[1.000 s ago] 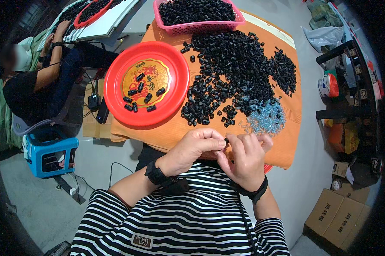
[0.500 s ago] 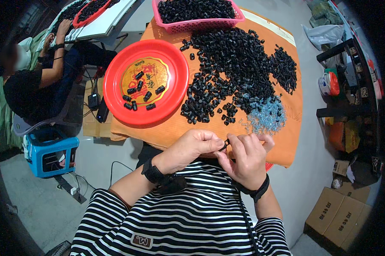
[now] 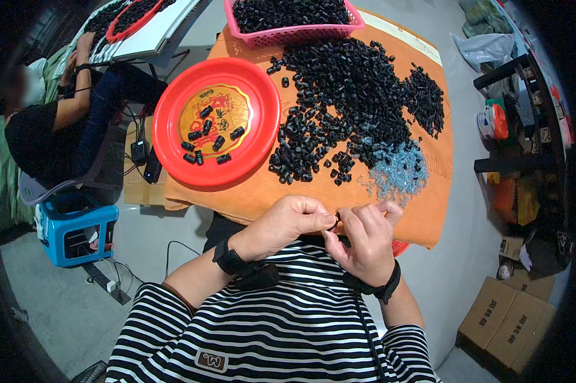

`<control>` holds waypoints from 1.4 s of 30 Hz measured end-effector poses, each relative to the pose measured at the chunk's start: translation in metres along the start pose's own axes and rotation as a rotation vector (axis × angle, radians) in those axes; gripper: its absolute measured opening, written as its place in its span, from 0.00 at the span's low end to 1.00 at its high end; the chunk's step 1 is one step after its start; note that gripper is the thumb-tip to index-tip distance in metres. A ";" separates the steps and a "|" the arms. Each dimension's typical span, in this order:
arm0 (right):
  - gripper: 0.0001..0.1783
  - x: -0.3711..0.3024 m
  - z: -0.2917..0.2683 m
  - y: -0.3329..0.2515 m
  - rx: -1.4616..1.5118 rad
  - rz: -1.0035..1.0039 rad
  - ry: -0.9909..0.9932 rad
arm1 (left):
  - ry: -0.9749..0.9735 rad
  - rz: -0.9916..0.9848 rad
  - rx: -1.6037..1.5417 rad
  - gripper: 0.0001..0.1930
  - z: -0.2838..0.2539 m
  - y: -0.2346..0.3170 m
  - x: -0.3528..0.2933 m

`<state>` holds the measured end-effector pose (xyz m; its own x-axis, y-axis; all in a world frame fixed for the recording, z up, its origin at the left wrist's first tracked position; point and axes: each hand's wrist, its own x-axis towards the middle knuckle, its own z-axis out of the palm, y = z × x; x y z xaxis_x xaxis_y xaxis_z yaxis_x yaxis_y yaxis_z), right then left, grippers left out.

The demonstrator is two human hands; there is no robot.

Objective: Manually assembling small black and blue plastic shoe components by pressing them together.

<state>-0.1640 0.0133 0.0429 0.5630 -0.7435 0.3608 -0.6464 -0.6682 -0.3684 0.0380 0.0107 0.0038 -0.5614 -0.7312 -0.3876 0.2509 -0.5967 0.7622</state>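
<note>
My left hand [image 3: 287, 225] and my right hand [image 3: 364, 237] meet just below the near edge of the orange-covered table [image 3: 262, 191], fingertips pinched together on one small black plastic part [image 3: 334, 221] between them. A large heap of the same black parts [image 3: 348, 102] is spread over the cloth ahead. Beside it lies a small pile of clear bluish pieces [image 3: 396, 169]. A round red tray [image 3: 216, 121] on the left holds several black parts. Both wrists carry dark bands.
A pink basket [image 3: 294, 19] full of black parts stands at the table's far edge. Another person [image 3: 52, 121] sits at the left by a white table with a red tray. A blue stool [image 3: 74, 233] stands lower left; cardboard boxes [image 3: 508, 319] and shelving at right.
My hands stay together at the same spot near the table edge, with only small finger movements on the black part. Nothing on the table has moved.
</note>
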 end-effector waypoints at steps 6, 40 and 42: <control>0.18 0.001 0.003 -0.001 -0.105 0.029 0.036 | 0.035 0.028 -0.043 0.10 0.003 0.005 0.002; 0.24 -0.017 0.011 0.001 -0.140 0.024 0.037 | -0.066 -0.009 -0.191 0.14 -0.004 -0.025 0.013; 0.25 -0.017 0.011 0.000 -0.128 0.025 0.046 | -0.118 -0.087 -0.298 0.15 -0.004 -0.023 0.012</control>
<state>-0.1680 0.0253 0.0275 0.5237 -0.7558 0.3931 -0.7218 -0.6387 -0.2665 0.0288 0.0146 -0.0205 -0.6736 -0.6407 -0.3684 0.4085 -0.7382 0.5369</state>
